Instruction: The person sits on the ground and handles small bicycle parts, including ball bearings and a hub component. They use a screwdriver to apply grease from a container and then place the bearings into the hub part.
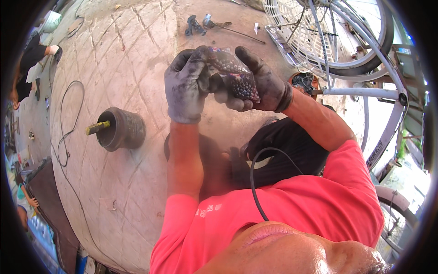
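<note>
A clear plastic bag of small, dark, shiny balls [244, 86] is held up in front of me between both hands. It looks folded or doubled, with balls bunched in an upper and a lower part. My left hand [186, 86], in a dirty grey work glove, pinches the bag's left side with bent fingers. From the right, my right hand [269, 84], gloved the same way, has its fingers curled under the bag and its thumb raised above. The palm side of the left hand and part of the bag behind the fingers are hidden.
A dark round metal pot [132, 128] with a yellow-handled tool [97, 128] stands left. A black cable [64, 132] curves across the floor. At the right is a bicycle [360, 92]; dark crumpled gloves [195, 26] and a thin rod [244, 34] lie beyond my hands. People show far left.
</note>
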